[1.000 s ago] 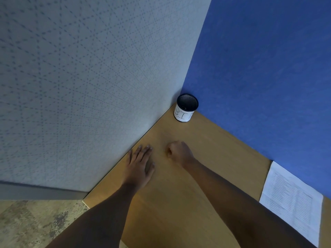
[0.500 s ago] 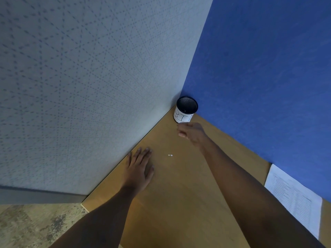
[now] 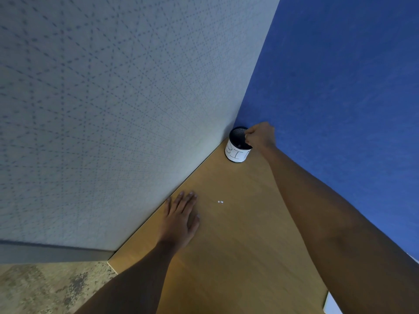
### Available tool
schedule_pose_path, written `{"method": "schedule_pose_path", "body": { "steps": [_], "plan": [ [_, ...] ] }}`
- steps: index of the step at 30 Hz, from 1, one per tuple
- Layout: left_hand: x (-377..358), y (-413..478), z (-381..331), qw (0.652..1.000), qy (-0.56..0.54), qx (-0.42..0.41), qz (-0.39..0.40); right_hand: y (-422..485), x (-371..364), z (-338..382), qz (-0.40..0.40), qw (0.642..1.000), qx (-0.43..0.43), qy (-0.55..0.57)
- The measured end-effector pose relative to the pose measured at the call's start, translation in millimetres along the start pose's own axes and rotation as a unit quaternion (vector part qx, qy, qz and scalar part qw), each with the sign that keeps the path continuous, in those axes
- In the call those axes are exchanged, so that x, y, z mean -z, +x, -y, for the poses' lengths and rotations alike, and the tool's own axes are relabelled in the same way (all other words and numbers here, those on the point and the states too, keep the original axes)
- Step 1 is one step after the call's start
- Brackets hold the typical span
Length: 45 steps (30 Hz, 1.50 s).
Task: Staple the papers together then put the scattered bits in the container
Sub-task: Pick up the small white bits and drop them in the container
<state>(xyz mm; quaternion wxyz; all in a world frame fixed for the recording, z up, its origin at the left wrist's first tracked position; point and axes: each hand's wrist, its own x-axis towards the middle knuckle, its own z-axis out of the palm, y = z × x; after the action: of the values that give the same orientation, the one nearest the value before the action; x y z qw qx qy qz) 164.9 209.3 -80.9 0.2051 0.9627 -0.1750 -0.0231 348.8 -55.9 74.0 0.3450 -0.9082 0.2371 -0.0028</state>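
Observation:
A black mesh container (image 3: pixel 235 152) with a white hand-lettered label stands in the far corner of the wooden desk (image 3: pixel 238 257). My right hand (image 3: pixel 260 135) hovers over its right rim, fingers pinched together; whatever it holds is hidden. Two tiny white paper bits (image 3: pixel 220 202) lie on the desk in the middle. My left hand (image 3: pixel 181 219) rests flat on the desk left of the bits, fingers spread, holding nothing. A corner of the white papers (image 3: pixel 331 305) shows at the bottom right, mostly hidden by my right arm.
A grey patterned partition (image 3: pixel 113 109) walls the desk's left side and a blue partition (image 3: pixel 340 87) walls the right. The desk's near-left corner (image 3: pixel 111 262) drops off to speckled floor (image 3: pixel 45 288).
My right hand rose from the desk beside the left hand, uncovering the two bits, and travelled to the container's rim. The left hand stayed flat. The view tilted so less paper shows.

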Motion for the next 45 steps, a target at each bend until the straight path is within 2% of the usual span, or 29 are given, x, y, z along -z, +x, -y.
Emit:
{"method": "schedule_pose_path", "body": {
  "steps": [4, 8, 13, 21, 26, 37, 45],
  "plan": [
    [-1, 0, 1, 1.000, -0.005, -0.002, -0.005, -5, 1, 3, -0.018, 0.999, 0.018, -0.042],
    [-1, 0, 1, 1.000, 0.000, -0.004, -0.004, -16, -3, -3, 0.013, 0.995, 0.074, -0.063],
    [-1, 0, 2, 1.000, 0.009, 0.000, 0.002, -56, -21, -20, 0.028, 0.989, 0.148, -0.005],
    [1, 0, 0, 1.000, 0.006, 0.001, -0.005, -138, -71, -88, 0.145, 0.980, 0.136, -0.027],
    [-1, 1, 1, 1.000, 0.008, 0.002, 0.000, -158, -84, -112, 0.118, 0.979, 0.153, -0.062],
    [-1, 0, 1, 1.000, 0.002, 0.000, -0.002, -140, -82, -97, 0.189, 0.921, 0.246, -0.237],
    [-2, -1, 0, 1.000, 0.000, -0.003, -0.008, -143, -81, -91, 0.174, 0.892, 0.291, -0.300]
  ]
}}
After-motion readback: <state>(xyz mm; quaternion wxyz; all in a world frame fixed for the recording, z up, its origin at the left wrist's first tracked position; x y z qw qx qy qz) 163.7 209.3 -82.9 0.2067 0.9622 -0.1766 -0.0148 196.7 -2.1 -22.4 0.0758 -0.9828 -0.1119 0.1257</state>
